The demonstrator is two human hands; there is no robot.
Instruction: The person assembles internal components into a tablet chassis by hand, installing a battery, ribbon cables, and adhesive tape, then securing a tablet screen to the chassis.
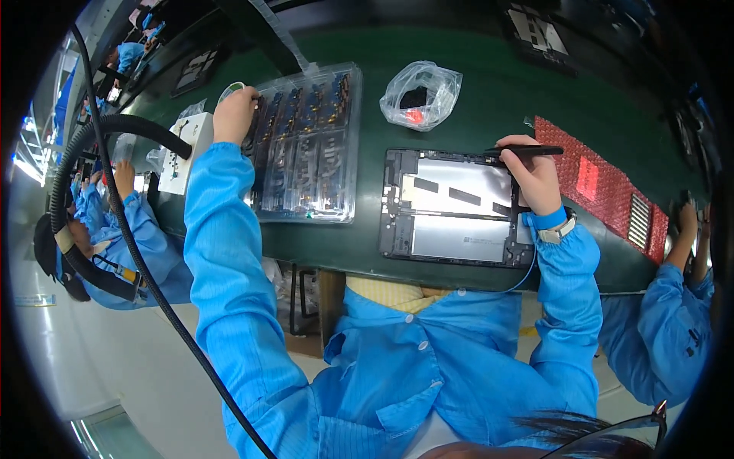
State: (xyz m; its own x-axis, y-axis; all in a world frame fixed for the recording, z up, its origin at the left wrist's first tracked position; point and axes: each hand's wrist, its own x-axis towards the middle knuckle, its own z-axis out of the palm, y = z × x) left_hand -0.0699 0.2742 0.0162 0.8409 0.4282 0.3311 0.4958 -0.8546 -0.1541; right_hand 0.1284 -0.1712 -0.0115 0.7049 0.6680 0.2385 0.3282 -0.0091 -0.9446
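Note:
My left hand (233, 115) reaches to the far left corner of a clear plastic tray (306, 145) filled with several dark small parts, its fingers curled at the tray's edge; what it grips is hidden. My right hand (535, 176) holds a black pen-like tool (527, 151) over the top right corner of an open tablet frame (455, 206), which lies flat on the green work surface (367, 245). A blue wrist strap circles my right wrist.
A crumpled clear bag (422, 93) with dark and red bits lies beyond the tablet. A red bubble-wrap sheet (604, 183) lies to the right. A white box (187, 149) and a black hose (99, 130) stand at left. Co-workers in blue sit on both sides.

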